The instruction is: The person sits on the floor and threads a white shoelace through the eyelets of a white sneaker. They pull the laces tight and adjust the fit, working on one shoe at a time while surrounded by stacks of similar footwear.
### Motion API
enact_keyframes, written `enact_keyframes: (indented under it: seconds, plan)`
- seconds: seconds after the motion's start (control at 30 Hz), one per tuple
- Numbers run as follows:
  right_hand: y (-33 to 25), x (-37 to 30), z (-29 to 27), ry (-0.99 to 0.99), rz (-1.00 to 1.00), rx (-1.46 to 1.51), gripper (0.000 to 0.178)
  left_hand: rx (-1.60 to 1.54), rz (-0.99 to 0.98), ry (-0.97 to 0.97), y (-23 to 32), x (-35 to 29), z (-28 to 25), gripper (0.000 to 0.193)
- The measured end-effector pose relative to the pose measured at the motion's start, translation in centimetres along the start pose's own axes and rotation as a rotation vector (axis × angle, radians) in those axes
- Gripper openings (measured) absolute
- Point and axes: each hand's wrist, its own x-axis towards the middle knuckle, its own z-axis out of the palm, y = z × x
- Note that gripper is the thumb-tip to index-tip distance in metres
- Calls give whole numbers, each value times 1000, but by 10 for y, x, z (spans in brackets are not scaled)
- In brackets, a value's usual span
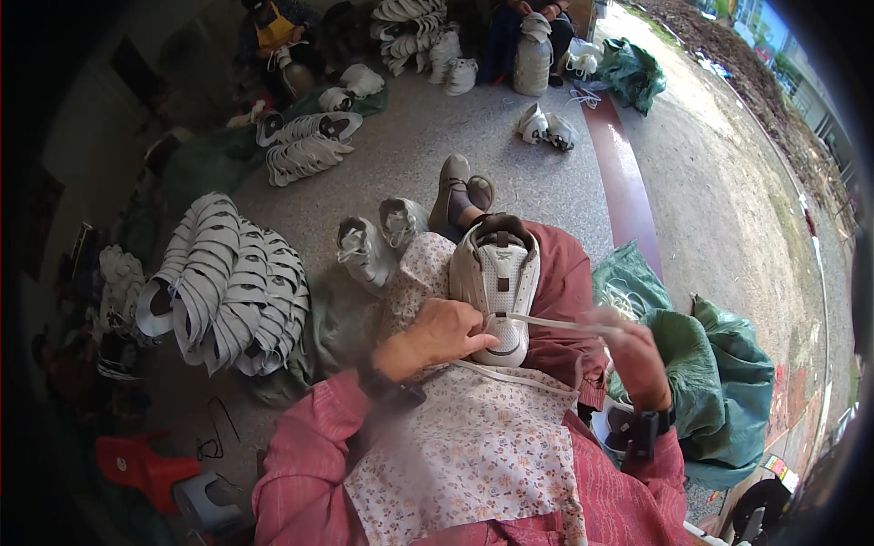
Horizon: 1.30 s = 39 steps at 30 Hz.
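A white and beige shoe upper (521,273) lies across my lap with its dark-lined collar pointing away from me. My left hand (435,335) is closed at its left edge, fingers curled and the thumb lying by the tongue end. Out to the right, my right hand (637,359) is closed on a pale flat shoelace (566,323), which stretches taut from the upper; motion blurs this hand. Another stretch of lace crosses the floral apron (473,437) below the upper. Two laced shoe uppers (366,250) stand just beyond my left knee.
Large rows of stacked white uppers (228,282) stand at the left, with more stacks (309,146) behind. Green sacks (692,364) sit by my right side. A red plastic stool (146,469) is at lower left. Two people (278,36) work at the back.
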Motion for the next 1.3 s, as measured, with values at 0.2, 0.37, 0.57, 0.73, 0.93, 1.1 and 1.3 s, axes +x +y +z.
enact_keyframes:
  seconds: [0.2,0.37,0.57,0.73,0.93,1.1,1.3]
  plan:
    - [0,-42,-80,153,-421,1317,29,-197,-36,23,-16,-7,13,27]
    - [16,-75,-149,151,-553,1349,31,-277,-181,129,1,-14,-1,24]
    - [20,-141,-261,365,-752,1129,22,-317,-123,185,1,-6,30,25]
    - [55,-224,-345,361,-733,978,28,-412,-242,35,5,-4,12,19]
    - [81,-267,-394,422,-670,854,30,-80,-405,72,-81,-87,-34,14]
    - [128,-218,-365,382,-593,886,38,236,-803,153,-165,-219,-83,20]
    - [157,-179,-393,901,-419,1092,37,-783,-956,365,-184,-300,-45,23]
